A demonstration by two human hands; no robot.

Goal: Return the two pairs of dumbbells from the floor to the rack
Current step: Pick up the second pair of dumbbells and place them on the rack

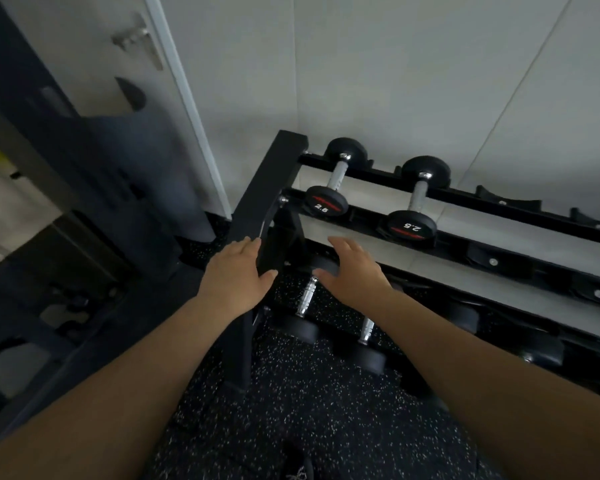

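Both my hands are open and empty: the left grip [234,271] rests against the rack [257,209] post, the right grip [355,271] hovers over the near dumbbell [305,299]. It lies on the floor [291,410] just below my right hand, handle running away from me toward the rack, a second dumbbell [366,341] beside it.

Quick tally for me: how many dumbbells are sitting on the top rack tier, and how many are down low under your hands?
Dumbbells marked 2.5 on the top rack tier: 2
Dumbbells down low below the hands: 2
Total: 4
Both hands, left and right, are open and empty.
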